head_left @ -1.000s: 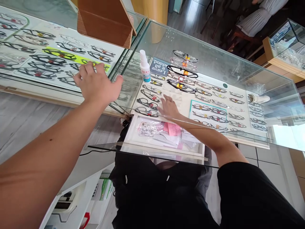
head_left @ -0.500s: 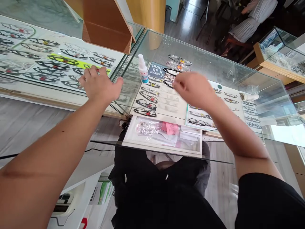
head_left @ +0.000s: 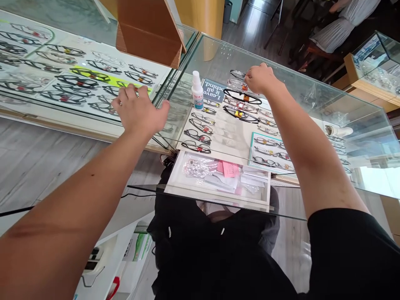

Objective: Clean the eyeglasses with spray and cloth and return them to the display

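The right hand (head_left: 261, 79) is at the far end of a column of eyeglasses on the glass desk (head_left: 300, 85), its fingers curled in against the right end of the thin-rimmed frame (head_left: 236, 74) that lies farthest from the person. Whether those fingers grip it or only touch it I cannot tell, since they hide that end. The frame lies to the left of the hand, right at the fingertips, with its long axis running across the column, from left to right and slightly down toward the hand. So the hand meets it end-on, and the right arm is clearly the nearer one. Its left end points toward the side where the spray bottle (head_left: 197, 91) stands upright; which way its lenses face is too small to tell. Just nearer the person lie a pale frame (head_left: 239, 84), a black frame with an orange tag (head_left: 246, 98) and, nearest, a black frame with a yellow tag (head_left: 240, 114), their long axes roughly alike. The left hand (head_left: 139, 107) is well apart, spread and holding nothing, over the glass above a yellow-green strip (head_left: 115, 81) with more eyeglasses around it.
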Demonstrator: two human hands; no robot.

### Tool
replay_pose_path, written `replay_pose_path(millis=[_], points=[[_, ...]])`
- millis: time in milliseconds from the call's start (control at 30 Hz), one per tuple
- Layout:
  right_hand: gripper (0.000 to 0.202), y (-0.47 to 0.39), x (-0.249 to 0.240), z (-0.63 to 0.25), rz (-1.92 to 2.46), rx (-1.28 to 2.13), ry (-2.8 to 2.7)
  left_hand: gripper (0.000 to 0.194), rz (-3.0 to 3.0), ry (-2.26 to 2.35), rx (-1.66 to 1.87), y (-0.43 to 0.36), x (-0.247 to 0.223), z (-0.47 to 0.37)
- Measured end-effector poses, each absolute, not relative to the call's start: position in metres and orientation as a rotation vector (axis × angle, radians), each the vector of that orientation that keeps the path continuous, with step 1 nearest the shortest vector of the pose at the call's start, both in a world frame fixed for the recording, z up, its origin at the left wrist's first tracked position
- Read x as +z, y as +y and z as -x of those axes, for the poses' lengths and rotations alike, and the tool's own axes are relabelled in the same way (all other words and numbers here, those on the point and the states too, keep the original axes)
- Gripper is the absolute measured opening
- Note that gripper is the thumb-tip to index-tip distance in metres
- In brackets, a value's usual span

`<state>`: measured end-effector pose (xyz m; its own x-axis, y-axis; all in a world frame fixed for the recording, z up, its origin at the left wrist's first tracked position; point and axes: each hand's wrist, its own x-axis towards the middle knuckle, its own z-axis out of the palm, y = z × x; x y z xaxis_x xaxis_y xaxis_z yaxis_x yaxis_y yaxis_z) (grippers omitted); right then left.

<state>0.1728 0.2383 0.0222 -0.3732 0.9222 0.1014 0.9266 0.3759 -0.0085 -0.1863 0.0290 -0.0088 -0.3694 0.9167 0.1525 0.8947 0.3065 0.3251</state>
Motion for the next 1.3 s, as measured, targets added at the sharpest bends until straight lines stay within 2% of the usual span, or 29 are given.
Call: replay_pose_path(millis=[67, 167, 233, 267, 367, 400, 500, 667, 800, 900, 1100, 1300], points=[[0.063, 0.236, 0.023, -0.168, 1.732, -0.115, -2.517, 0.083, -1.726, 2.502, 0.545, 0.029, -0.009, 0.186], [0.099, 0.216, 0.038, -0.162, 1.753, -0.196, -2.503, 0.084, -1.724, 2.505, 0.538, 0.029, -0.009, 0.186], [0.109, 0.191, 0.055, -0.160, 1.715, -0.244, -2.485, 0.085, -1.728, 2.492, 0.540, 0.029, -0.009, 0.186], [0.106, 0.176, 0.065, -0.159, 1.679, -0.259, -2.477, 0.086, -1.729, 2.483, 0.538, 0.029, -0.008, 0.186], [0.072, 0.120, 0.096, -0.162, 1.522, -0.223, -2.477, 0.088, -1.709, 2.472, 0.524, 0.030, -0.007, 0.186], [0.067, 0.097, 0.105, -0.164, 1.461, -0.183, -2.491, 0.088, -1.701, 2.471, 0.521, 0.030, -0.007, 0.185], [0.070, 0.020, 0.129, -0.171, 1.278, 0.046, -2.586, 0.088, -1.680, 2.462, 0.518, 0.032, -0.008, 0.185], [0.064, -0.100, 0.134, -0.180, 1.122, 0.743, -2.799, 0.085, -1.675, 2.455, 0.525, 0.032, -0.010, 0.184], [0.066, -0.140, 0.091, -0.182, 1.143, 1.058, -2.832, 0.084, -1.654, 2.453, 0.520, 0.032, -0.008, 0.182], [0.071, -0.135, 0.040, -0.180, 1.282, 1.087, -2.816, 0.084, -1.647, 2.446, 0.520, 0.032, -0.006, 0.181], [0.077, -0.083, -0.065, -0.168, 1.748, 0.681, -2.667, 0.085, -1.650, 2.466, 0.519, 0.032, -0.006, 0.182], [0.078, -0.003, -0.137, -0.158, 1.891, 0.270, -2.522, 0.083, -1.683, 2.491, 0.482, 0.032, -0.006, 0.183]])
